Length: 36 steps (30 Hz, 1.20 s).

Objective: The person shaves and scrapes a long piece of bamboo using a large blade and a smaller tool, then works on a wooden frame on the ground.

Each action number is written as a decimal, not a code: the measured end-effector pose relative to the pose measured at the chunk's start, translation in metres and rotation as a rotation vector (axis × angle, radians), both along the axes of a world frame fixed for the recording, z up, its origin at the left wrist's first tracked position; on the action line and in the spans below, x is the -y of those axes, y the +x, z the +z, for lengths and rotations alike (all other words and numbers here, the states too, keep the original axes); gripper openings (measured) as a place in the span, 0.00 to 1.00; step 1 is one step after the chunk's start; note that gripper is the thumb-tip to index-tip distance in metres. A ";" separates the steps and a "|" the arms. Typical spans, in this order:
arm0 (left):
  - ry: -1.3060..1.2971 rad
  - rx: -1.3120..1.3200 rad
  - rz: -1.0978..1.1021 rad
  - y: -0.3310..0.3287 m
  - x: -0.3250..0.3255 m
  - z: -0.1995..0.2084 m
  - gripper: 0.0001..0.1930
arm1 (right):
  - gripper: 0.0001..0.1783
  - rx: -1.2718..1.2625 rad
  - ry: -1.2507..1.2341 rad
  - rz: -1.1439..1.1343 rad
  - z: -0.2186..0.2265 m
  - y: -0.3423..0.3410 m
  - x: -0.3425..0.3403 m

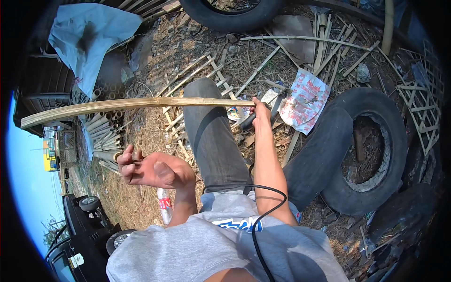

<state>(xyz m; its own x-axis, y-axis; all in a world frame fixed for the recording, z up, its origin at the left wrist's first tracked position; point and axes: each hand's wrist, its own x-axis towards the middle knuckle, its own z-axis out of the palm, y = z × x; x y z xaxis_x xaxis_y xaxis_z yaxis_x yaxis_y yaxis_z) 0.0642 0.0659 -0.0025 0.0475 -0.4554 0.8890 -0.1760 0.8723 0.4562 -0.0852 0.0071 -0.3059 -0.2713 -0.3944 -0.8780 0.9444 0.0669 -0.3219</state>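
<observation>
- Head view: a long bamboo strip (141, 103) runs from near the left edge to just above the frame's centre, slightly bowed.
- The right hand (261, 113), above centre — pinching the strip's right end.
- The left hand (157, 170), left of centre — fingers loosely curled, apart from the strip.
- Bamboo poles (101, 124) lie at left, a tyre (397, 141) at right.

Blue-and-white lettering (235, 223) stands on the grey shirt (206, 251), and white marks are on the bottle's (166, 216) red label (165, 203). Red print on the white sheet (307, 98) is unclear.
</observation>
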 end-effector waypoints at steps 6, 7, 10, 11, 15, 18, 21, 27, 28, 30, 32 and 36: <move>0.553 0.036 -0.498 -0.024 0.075 -0.083 0.21 | 0.12 -0.020 -0.008 0.030 0.006 -0.014 -0.012; 0.517 -0.037 -0.663 -0.035 0.090 -0.083 0.14 | 0.12 -0.028 -0.020 0.005 0.010 -0.018 -0.007; 0.717 -0.210 -0.562 -0.064 0.089 -0.081 0.22 | 0.21 -0.185 0.023 0.058 0.015 -0.014 -0.032; 0.678 -0.348 -0.494 -0.082 0.091 -0.074 0.24 | 0.30 -0.247 0.041 0.142 0.015 -0.018 -0.042; 0.616 -0.328 -0.369 -0.098 0.098 -0.072 0.25 | 0.43 -0.419 0.159 0.300 0.044 -0.006 -0.087; 0.555 -0.365 -0.456 -0.112 0.105 -0.065 0.25 | 0.44 -0.570 0.097 0.237 0.045 -0.012 -0.110; 0.521 -0.421 -0.504 -0.123 0.112 -0.068 0.24 | 0.39 -0.554 0.115 0.271 0.033 -0.027 -0.117; 0.740 -0.297 -0.711 -0.122 0.126 -0.075 0.24 | 0.41 -0.550 0.195 0.230 0.016 -0.010 -0.134; 0.750 -0.177 -0.772 -0.114 0.133 -0.078 0.26 | 0.40 -0.545 0.207 0.197 0.018 -0.003 -0.134; 0.771 -0.142 -0.768 -0.110 0.128 -0.071 0.26 | 0.39 -0.606 0.155 0.181 0.033 0.005 -0.131; 0.845 -0.190 -0.756 -0.109 0.120 -0.063 0.28 | 0.40 -0.738 0.063 0.242 0.033 0.013 -0.136; 1.114 -0.200 -0.812 -0.110 0.110 -0.089 0.27 | 0.45 -0.684 0.176 0.478 -0.011 0.045 -0.135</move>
